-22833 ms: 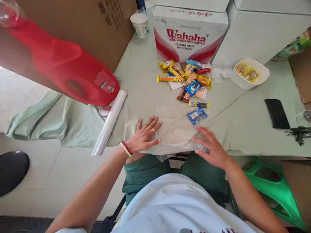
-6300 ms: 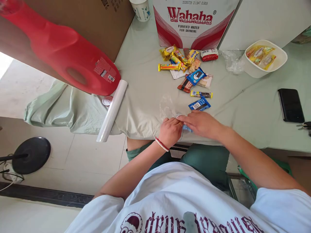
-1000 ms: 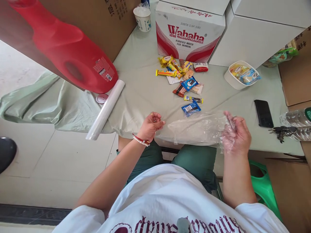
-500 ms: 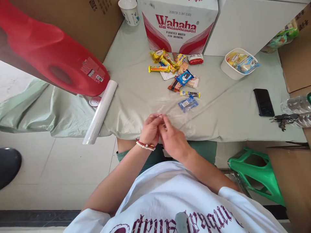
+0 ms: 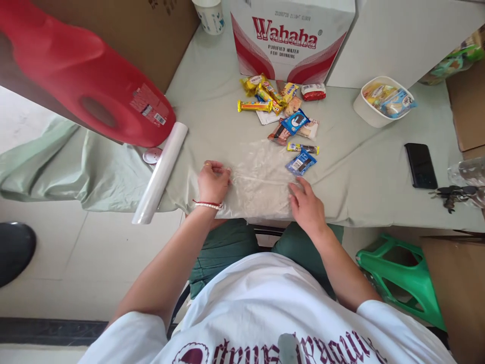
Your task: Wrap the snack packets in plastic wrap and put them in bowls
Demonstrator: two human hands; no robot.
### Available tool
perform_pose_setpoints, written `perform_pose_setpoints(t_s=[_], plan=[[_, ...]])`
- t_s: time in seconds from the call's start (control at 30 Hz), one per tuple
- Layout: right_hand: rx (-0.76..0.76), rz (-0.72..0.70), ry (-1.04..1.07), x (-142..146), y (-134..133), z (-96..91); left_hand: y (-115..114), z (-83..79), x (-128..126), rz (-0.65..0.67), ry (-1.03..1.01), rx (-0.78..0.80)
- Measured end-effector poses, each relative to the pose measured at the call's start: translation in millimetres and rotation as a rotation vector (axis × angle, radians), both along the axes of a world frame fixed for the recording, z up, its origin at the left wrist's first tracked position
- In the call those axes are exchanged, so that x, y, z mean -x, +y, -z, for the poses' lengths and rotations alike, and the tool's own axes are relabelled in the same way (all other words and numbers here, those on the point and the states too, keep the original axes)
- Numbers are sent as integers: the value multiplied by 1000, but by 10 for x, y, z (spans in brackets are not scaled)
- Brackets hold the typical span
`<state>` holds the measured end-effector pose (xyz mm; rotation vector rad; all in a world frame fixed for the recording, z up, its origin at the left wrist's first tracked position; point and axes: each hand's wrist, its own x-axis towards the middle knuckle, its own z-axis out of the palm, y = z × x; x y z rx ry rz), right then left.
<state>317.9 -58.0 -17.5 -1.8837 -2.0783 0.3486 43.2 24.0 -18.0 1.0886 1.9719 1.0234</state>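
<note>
A clear plastic bag (image 5: 261, 177) lies spread flat on the pale green tablecloth (image 5: 212, 126) at the table's front edge. My left hand (image 5: 212, 182), with a bead bracelet and a ring, has its fingers curled on the bag's left edge. My right hand (image 5: 306, 205) lies flat, fingers stretched, on the bag's right edge. Just beyond the bag sits a blue snack packet (image 5: 301, 163), and further back a pile of wrapped snacks (image 5: 278, 108).
A roll of clear bags (image 5: 161, 172) lies at the left by a big red bottle (image 5: 87, 96). A Wahaha carton (image 5: 290, 43), a paper cup (image 5: 208, 15), a white bowl of snacks (image 5: 379, 103), a black phone (image 5: 420, 165), keys (image 5: 452, 194) and a green stool (image 5: 405, 273) surround me.
A second ago my right hand held the bag out to the right. Both hands then met at the table's edge, and now the bag lies flat with a hand on each side.
</note>
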Motion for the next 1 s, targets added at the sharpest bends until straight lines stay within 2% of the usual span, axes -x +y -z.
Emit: perform_pose_setpoints(t_s=[0.1, 0.17, 0.2, 0.27, 0.33, 0.4, 0.5, 0.63, 0.7, 0.8, 0.9, 1.0], plan=[[-48, 5, 56, -65, -48, 46, -50, -67, 105, -98, 263, -195], [-61, -10, 84, -27, -74, 39, -170, -171, 8, -66, 381, -363], [-62, -22, 89, 7, -78, 31, -236, -225, -75, 16, 419, -427], [-63, -51, 86, 70, -70, 19, -344, -298, -250, 297, 479, -476], [-68, -64, 85, 81, -51, 28, -385, -287, -349, 574, 539, -423], [-77, -30, 104, -2, -35, 58, -363, -194, -315, 730, 604, -304], [-71, 87, 175, -305, -12, 112, -300, -18, -70, 800, 676, -161], [1, 323, 297, -784, 151, 34, -296, 52, 187, 854, 706, -154], [-19, 394, 316, -924, 400, -105, -310, 36, 200, 848, 716, -164], [-46, 331, 273, -921, 1064, -331, -314, 21, 166, 839, 721, -166], [-40, 264, 125, -681, 1948, -421, -303, 37, 158, 834, 724, -169], [14, 262, 54, -323, 2738, -367, -297, 52, 171, 830, 744, -172]])
